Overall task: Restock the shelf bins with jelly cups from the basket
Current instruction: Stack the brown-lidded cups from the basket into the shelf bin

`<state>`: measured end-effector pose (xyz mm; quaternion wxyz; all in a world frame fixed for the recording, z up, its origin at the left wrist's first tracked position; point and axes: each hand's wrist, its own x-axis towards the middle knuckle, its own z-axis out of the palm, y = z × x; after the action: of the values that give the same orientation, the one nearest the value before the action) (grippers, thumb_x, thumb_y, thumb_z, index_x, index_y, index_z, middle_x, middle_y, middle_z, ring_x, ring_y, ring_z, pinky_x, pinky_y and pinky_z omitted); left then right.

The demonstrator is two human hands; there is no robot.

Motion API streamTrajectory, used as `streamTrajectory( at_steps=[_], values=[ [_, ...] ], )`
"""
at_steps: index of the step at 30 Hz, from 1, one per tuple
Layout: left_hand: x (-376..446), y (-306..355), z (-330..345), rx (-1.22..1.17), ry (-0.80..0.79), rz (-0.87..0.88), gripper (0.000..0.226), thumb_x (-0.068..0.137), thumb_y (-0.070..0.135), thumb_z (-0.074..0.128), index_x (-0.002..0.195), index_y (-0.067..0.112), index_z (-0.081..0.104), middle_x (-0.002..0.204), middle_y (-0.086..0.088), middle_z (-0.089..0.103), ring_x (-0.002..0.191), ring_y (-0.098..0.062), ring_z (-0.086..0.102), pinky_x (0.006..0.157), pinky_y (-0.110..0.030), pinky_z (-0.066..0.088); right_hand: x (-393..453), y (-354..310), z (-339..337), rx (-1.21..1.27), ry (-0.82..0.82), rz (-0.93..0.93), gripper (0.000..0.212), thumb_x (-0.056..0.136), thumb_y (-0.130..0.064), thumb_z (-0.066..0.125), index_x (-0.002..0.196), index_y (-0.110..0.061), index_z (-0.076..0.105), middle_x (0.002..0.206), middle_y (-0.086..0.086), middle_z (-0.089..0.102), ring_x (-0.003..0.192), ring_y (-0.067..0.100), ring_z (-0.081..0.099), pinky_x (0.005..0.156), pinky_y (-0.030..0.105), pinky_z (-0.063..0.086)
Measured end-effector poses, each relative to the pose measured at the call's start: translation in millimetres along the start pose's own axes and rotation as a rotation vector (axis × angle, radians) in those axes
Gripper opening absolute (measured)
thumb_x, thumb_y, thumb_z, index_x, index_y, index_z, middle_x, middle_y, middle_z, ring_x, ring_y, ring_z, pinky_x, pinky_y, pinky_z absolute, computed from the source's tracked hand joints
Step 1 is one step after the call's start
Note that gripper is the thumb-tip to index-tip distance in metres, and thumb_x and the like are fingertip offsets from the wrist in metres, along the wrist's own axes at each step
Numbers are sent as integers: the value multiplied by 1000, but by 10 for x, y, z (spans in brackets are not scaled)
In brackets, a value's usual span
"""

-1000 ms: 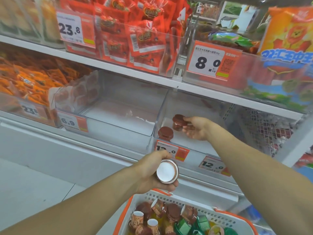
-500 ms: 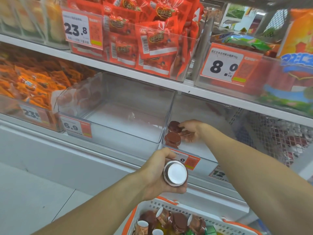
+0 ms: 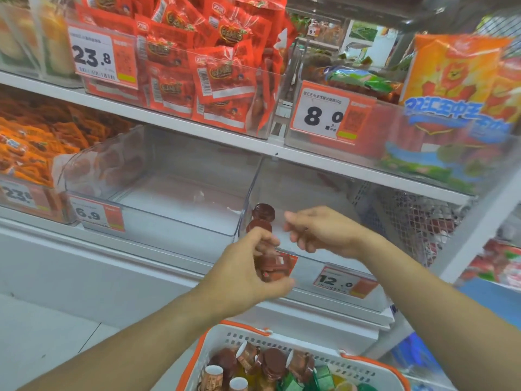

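My left hand grips a brown jelly cup in front of the lower shelf's right clear bin. Two brown jelly cups stand inside that bin at its left front corner, one behind the other. My right hand hovers at the bin's front with loosely bent fingers and holds nothing. It sits just right of the left hand. Below, a white basket with orange trim holds several brown and green jelly cups.
A second clear bin with a 6.9 tag sits left of the target bin. Red snack packets fill the bin on the shelf above. Orange packets lie at the left and a wire mesh panel at the right.
My right hand let go of the placed cup and drew back out of the bin. My left hand rose toward the bin and turned its cup so the brown side shows.
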<state>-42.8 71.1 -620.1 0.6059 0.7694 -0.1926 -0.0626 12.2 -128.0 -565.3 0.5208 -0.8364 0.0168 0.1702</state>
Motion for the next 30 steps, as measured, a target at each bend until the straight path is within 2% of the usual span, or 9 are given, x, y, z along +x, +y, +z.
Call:
streamTrajectory(
  at_steps=[4,6,8,13,16,19,23,26,30],
  values=[
    [11,38,33,217,86,270,62,65,31,90,115,32,53,106,13,63,97,-4,63,83,-23,53,-502,-79,167,-109,-121,-61,51,84,-50,67,103,-3,64,82,13,68,67,21,64,60,30,50],
    [22,55,62,259,126,355,65,66,31,89,120,31,52,109,14,62,104,-4,60,88,-24,50,-609,-71,208,-80,-108,-60,54,75,-46,75,106,-3,62,82,14,71,68,21,65,64,32,54],
    [31,60,93,266,147,403,66,68,28,88,124,29,52,112,13,62,108,-6,59,90,-25,49,-621,-40,195,70,-106,-23,54,74,-36,77,110,1,60,83,15,71,65,20,64,64,30,55],
    [75,57,90,229,173,400,67,71,31,88,127,27,50,120,12,61,115,-4,58,95,-27,49,-536,40,133,377,-161,59,30,79,-17,73,105,-2,67,91,15,69,68,18,63,61,23,55],
    [86,60,61,187,118,354,68,72,37,87,127,31,46,126,14,61,119,0,56,99,-22,46,-485,28,69,301,-187,75,42,81,-23,76,114,0,66,96,17,65,67,19,62,58,25,55],
    [112,50,10,189,28,323,65,78,36,83,128,32,42,131,16,58,122,3,54,102,-18,43,-440,-3,4,219,-237,69,35,80,-28,79,106,-5,70,91,15,65,69,18,62,58,25,53],
    [131,-22,-51,381,35,356,56,94,29,65,140,27,34,135,13,47,125,1,44,105,-14,34,-237,22,-31,271,-34,34,32,82,-23,72,107,-3,70,90,15,70,73,18,65,60,23,53],
    [155,-125,-73,664,3,390,50,96,29,56,143,20,38,142,5,42,137,-10,31,115,-25,24,168,85,-86,472,157,65,31,92,-13,65,119,3,63,112,21,68,88,25,69,64,26,58],
    [169,-218,-29,820,-81,387,44,98,35,50,139,22,42,137,9,45,134,-8,29,112,-22,8,837,166,-162,722,321,139,28,98,-2,56,124,7,51,121,25,58,101,31,64,62,32,62]
  ],
)
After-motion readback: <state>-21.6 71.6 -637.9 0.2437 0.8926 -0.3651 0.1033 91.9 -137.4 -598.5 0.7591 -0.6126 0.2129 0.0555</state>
